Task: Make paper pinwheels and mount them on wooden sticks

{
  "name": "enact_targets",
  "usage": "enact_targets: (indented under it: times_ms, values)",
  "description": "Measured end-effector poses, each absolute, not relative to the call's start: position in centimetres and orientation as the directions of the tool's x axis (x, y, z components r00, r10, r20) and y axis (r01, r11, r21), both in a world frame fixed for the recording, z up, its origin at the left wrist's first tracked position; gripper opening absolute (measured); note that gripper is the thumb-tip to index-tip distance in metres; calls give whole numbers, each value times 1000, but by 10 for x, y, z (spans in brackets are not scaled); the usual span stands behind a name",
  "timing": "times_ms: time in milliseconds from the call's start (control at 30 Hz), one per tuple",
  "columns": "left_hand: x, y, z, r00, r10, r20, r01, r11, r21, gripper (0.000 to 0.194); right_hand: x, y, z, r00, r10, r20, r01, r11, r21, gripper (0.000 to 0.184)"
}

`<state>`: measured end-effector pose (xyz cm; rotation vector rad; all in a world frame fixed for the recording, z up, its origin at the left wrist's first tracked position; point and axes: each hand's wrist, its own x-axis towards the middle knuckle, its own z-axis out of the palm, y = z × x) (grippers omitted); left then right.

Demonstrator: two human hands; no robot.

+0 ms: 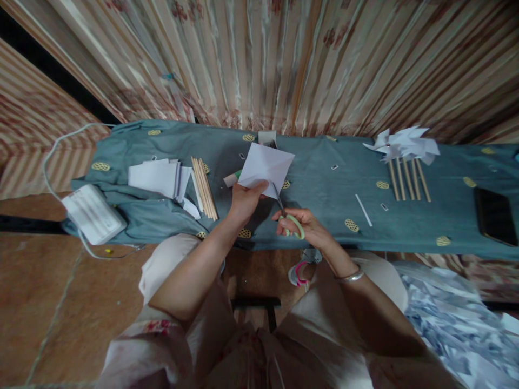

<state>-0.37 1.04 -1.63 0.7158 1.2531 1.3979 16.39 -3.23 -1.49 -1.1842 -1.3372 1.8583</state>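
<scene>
A square sheet of white paper (268, 163), with faint diagonal creases, is held above the cloth. My left hand (248, 201) pinches it near its lower left, thumb on top. In my right hand (305, 222) is a pair of scissors (299, 227) with light green handles, my fingers through the loops. Its dark blades meet the paper's lower right edge; whether they are fully closed on it I cannot tell. Beneath the sheet, a small green and beige item (231, 179) and a grey box (267, 139) are partly hidden.
Left lie stacked white paper (152, 178), several wooden sticks (205, 189) and a white power strip (94, 213). Right are paper pinwheels (409, 145) on sticks, a paper strip (364, 210) and a phone (495, 215). A bag of paper scraps (450, 319) stands lower right.
</scene>
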Motion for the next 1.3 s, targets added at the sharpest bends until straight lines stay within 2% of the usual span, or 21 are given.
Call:
enact_targets:
  times_ms: [1300]
  values:
    - [-3,9,-17,-225,956,-189,-285,121,951,24,162,-31,-21,-430,830,-356,18,-386,-922,48]
